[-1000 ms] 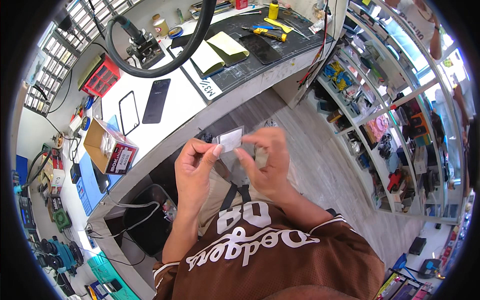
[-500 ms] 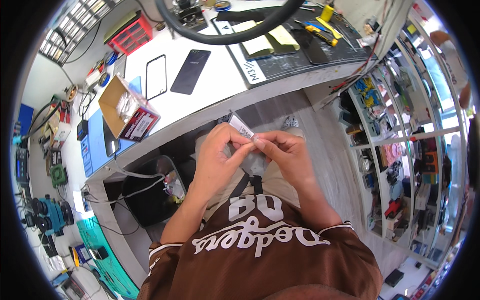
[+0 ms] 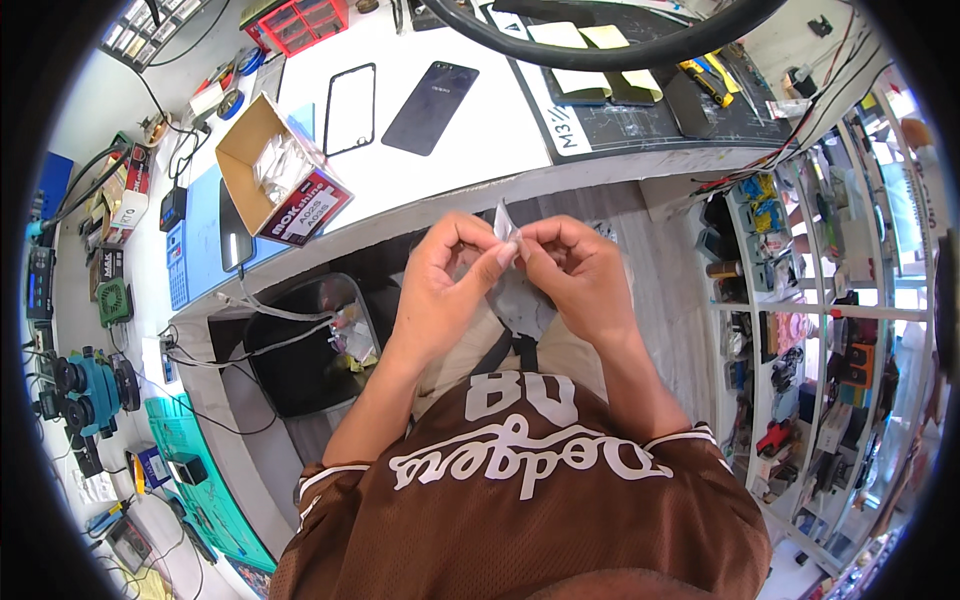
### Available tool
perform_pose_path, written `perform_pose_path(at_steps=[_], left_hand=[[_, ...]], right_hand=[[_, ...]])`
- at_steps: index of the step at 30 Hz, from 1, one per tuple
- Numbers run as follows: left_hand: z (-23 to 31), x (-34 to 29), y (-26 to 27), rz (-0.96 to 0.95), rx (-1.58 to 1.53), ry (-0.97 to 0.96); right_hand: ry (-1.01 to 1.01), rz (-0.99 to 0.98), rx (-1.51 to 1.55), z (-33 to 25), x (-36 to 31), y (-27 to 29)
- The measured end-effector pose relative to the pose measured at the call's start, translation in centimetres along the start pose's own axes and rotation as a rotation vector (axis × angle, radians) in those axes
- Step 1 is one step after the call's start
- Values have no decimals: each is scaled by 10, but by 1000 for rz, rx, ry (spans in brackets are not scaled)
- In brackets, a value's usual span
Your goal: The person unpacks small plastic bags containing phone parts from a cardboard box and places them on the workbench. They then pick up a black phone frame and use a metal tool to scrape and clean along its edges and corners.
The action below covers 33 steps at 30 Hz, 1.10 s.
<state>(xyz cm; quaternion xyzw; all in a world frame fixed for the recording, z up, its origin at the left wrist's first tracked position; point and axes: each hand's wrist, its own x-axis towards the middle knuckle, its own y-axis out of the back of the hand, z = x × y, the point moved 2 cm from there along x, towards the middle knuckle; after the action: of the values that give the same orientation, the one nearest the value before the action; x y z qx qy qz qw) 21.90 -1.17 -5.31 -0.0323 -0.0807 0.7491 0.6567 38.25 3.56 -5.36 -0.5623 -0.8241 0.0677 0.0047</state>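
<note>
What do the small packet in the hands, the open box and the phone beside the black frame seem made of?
Small packet: thin plastic film or paper; its pale, pinched fold suits either.
Open box: likely cardboard; matte brown inside, printed outside.
Phone: glass or plastic back; smooth, dark, faint sheen.

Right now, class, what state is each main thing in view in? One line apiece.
Left hand, pinching the small packet
Right hand, pinching the small packet
Small packet, held between both hands
Cardboard box, open, clear plastic inside
Thin black frame, lying flat
Dark phone-shaped panel, lying flat
Black bin, open, litter inside
</note>
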Motion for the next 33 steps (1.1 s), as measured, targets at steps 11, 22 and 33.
perform_pose_path(at_steps=[11, 22, 33], left_hand=[[-2, 9, 0, 203, 299, -252], [3, 8, 1, 78, -157, -15], [-5, 2, 4, 142, 329, -160]], right_hand=[[272, 143, -406, -15, 8, -10], [-51, -62, 174, -4, 17, 10], [-58, 28, 99, 10, 3, -3]])
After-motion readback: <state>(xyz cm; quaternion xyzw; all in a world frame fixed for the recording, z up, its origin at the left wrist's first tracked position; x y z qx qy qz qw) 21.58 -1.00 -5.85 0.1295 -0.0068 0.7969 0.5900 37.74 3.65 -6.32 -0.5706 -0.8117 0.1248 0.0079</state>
